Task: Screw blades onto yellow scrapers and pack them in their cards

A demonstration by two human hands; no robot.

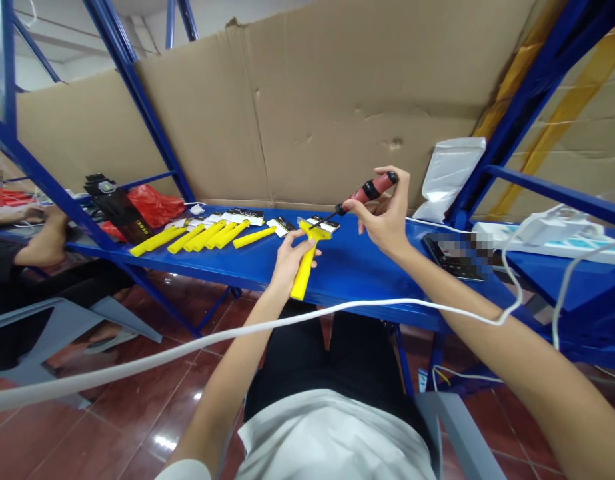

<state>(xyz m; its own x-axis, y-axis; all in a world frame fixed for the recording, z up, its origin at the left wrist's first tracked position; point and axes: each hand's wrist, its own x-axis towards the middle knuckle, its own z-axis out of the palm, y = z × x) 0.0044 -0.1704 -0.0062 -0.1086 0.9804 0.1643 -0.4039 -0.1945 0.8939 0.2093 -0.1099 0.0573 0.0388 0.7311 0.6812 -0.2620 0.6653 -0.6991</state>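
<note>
My left hand (290,256) is wrapped round a yellow scraper (302,277) with a T-shaped head, its handle slanting down toward me over the table's front edge. My right hand (390,223) grips a red and black screwdriver (371,191). The screwdriver's dark shaft slopes down to the left, and its tip is at the scraper's head; whether it sits in a screw is too small to tell. Left of my hands, several more yellow scrapers (212,237) lie in a row on the blue table (377,270), their heads beside black-and-white cards (242,217).
A black bottle-shaped container (118,208) and a red plastic bag (156,205) stand at the left. Right are a phone-like black device (450,257), a white power strip (562,233) and white packaging (450,173). A white cable (237,331) crosses before me. Another person's arm (44,237) is far left.
</note>
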